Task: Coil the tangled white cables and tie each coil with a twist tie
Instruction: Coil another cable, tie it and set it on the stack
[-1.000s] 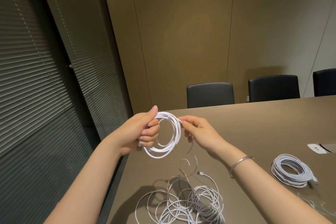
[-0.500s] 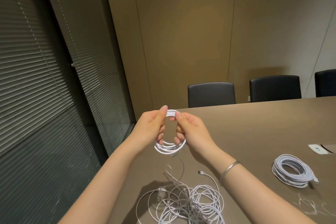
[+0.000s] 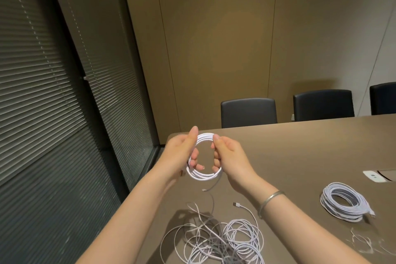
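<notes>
Both hands raised above the brown surface point(image 3: 300, 152), holding one small white cable coil point(image 3: 203, 174) between them. Left hand point(image 3: 182, 152) grip clamped on the coil's 9 o'clock side, thumb up along the top, fingers curled through the ring. Right hand point(image 3: 230, 156) grip clamped on the 3 o'clock side, likewise curled. Short loose end hangs from the coil at 5 o'clock. Tangled white cables point(image 3: 216, 240) lie on the surface below the hands. Finished coil point(image 3: 345, 201) rests well apart at 4 o'clock; thin twist ties point(image 3: 362, 242) just near it, blurred.
</notes>
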Demonstrator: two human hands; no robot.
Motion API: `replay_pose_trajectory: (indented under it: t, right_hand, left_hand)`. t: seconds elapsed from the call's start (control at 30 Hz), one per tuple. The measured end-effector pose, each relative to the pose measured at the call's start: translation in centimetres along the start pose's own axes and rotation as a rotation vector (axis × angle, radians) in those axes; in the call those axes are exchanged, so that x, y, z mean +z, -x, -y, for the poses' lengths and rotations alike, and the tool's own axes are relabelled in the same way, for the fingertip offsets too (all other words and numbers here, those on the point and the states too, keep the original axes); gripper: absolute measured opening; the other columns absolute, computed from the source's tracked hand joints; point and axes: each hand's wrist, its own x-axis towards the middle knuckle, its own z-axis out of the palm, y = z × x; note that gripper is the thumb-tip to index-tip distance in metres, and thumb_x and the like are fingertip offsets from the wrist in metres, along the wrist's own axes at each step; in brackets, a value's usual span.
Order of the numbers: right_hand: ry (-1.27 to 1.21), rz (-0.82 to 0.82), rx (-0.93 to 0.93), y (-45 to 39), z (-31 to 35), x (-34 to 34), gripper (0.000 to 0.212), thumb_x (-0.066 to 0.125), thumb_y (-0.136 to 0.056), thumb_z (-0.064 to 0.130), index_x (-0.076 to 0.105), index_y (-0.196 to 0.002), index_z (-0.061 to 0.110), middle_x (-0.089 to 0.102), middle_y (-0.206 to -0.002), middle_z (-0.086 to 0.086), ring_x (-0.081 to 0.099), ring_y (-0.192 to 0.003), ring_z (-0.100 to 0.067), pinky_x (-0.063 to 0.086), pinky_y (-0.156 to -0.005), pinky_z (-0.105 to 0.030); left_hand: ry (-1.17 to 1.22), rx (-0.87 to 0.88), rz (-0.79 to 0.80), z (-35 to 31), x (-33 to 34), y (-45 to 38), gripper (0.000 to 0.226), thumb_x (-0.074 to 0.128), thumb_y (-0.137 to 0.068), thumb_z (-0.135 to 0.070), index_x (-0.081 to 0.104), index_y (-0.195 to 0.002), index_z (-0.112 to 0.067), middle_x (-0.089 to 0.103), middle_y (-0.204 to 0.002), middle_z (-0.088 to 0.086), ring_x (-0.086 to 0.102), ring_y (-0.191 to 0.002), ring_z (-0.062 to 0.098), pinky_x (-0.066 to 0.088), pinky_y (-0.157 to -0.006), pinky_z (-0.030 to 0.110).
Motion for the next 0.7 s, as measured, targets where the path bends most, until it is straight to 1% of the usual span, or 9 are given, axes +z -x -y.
replay_pose_trajectory:
  t: [0.07, 0.13, 0.17, 0.3, 0.4, 0.47, 0.53, 0.6, 0.7]
  right_hand:
    - [0.030, -0.037, -0.004, -0.2, -0.3, -0.1, 0.033, 0.042, -0.101, 0.030, 0.051, -0.074, 0.014, 0.040, -0.052, 0.004, 0.037, -0.044, -0.011, 0.038, -0.047, -0.027]
    - [0.095, -0.071, -0.032, -0.4, -0.5, -0.1, 0.034, 0.042, -0.101, 0.030, 0.052, -0.073, 0.015, 0.042, -0.049, 0.006, 0.039, -0.046, -0.012, 0.038, -0.051, -0.029]
    - [0.107, -0.082, -0.041, -0.4, -0.5, 0.0, 0.033, 0.043, -0.101, 0.030, 0.052, -0.073, 0.014, 0.042, -0.048, 0.007, 0.040, -0.046, -0.013, 0.039, -0.052, -0.030]
    - [-0.036, 0.009, 0.007, -0.6, -0.4, -0.2, 0.039, 0.045, -0.098, 0.043, 0.062, -0.089, 0.010, 0.051, -0.056, 0.001, 0.052, -0.053, -0.017, 0.051, -0.062, -0.035]
    - [-0.238, 0.201, 0.173, -0.8, -1.1, -0.6, 0.069, 0.038, -0.082, 0.071, 0.064, -0.110, 0.014, 0.070, -0.086, -0.011, 0.067, -0.079, -0.024, 0.052, -0.080, -0.038]
    - [-0.193, 0.323, 0.235, -0.5, -2.0, -0.8, 0.080, 0.030, -0.081, 0.079, 0.062, -0.114, 0.013, 0.072, -0.094, -0.011, 0.068, -0.087, -0.025, 0.050, -0.088, -0.040]
    - [-0.093, 0.401, 0.254, 0.1, -3.4, -1.0, 0.073, 0.038, -0.082, 0.074, 0.064, -0.104, 0.010, 0.072, -0.096, -0.011, 0.067, -0.094, -0.024, 0.045, -0.095, -0.040]
    - [0.083, 0.461, 0.197, 0.6, -4.5, -1.4, 0.053, 0.052, -0.084, 0.062, 0.065, -0.095, 0.012, 0.074, -0.099, -0.007, 0.064, -0.102, -0.019, 0.041, -0.102, -0.038]
    - [0.184, 0.454, 0.170, 0.9, -5.6, -1.9, 0.023, 0.066, -0.088, 0.034, 0.061, -0.081, 0.013, 0.074, -0.091, -0.005, 0.067, -0.099, -0.016, 0.044, -0.096, -0.027]
  left_hand:
    - [0.115, -0.159, 0.088, -0.1, -0.2, 0.0, 0.045, 0.051, -0.097, -0.051, 0.055, -0.078, -0.011, 0.042, -0.053, 0.000, 0.043, -0.046, 0.015, 0.055, -0.064, 0.033]
    - [0.209, -0.232, 0.162, 0.3, -0.3, -0.1, 0.045, 0.051, -0.095, -0.053, 0.048, -0.071, -0.015, 0.042, -0.056, 0.001, 0.046, -0.048, 0.016, 0.050, -0.079, 0.041]
    - [0.237, -0.235, 0.185, 0.5, -0.3, -0.3, 0.045, 0.050, -0.096, -0.053, 0.044, -0.070, -0.017, 0.039, -0.056, 0.000, 0.044, -0.047, 0.016, 0.048, -0.077, 0.040]
    - [0.338, -0.179, 0.215, -0.2, -0.3, -0.3, 0.042, 0.044, -0.101, -0.045, 0.038, -0.069, -0.018, 0.019, -0.053, -0.003, 0.019, -0.041, 0.010, 0.036, -0.044, 0.023]
    - [0.511, -0.174, 0.192, -0.9, -0.8, -0.6, 0.043, 0.044, -0.102, -0.039, 0.037, -0.066, -0.016, 0.020, -0.047, -0.005, 0.018, -0.033, 0.006, 0.030, -0.034, 0.018]
    - [0.582, -0.166, 0.190, -1.4, -1.3, -0.9, 0.043, 0.045, -0.102, -0.039, 0.038, -0.066, -0.016, 0.022, -0.044, -0.007, 0.019, -0.032, 0.004, 0.026, -0.033, 0.016]
    - [0.603, -0.142, 0.194, -1.9, -1.9, -1.2, 0.042, 0.046, -0.101, -0.039, 0.038, -0.066, -0.017, 0.021, -0.043, -0.008, 0.020, -0.031, 0.003, 0.023, -0.033, 0.016]
    - [0.611, -0.120, 0.188, -2.3, -2.6, -1.4, 0.041, 0.046, -0.101, -0.039, 0.038, -0.066, -0.017, 0.021, -0.043, -0.008, 0.021, -0.031, 0.003, 0.023, -0.033, 0.016]
    - [0.624, -0.092, 0.188, -3.1, -3.7, -1.4, 0.041, 0.046, -0.101, -0.038, 0.039, -0.067, -0.017, 0.023, -0.043, -0.008, 0.022, -0.031, 0.002, 0.025, -0.032, 0.015]
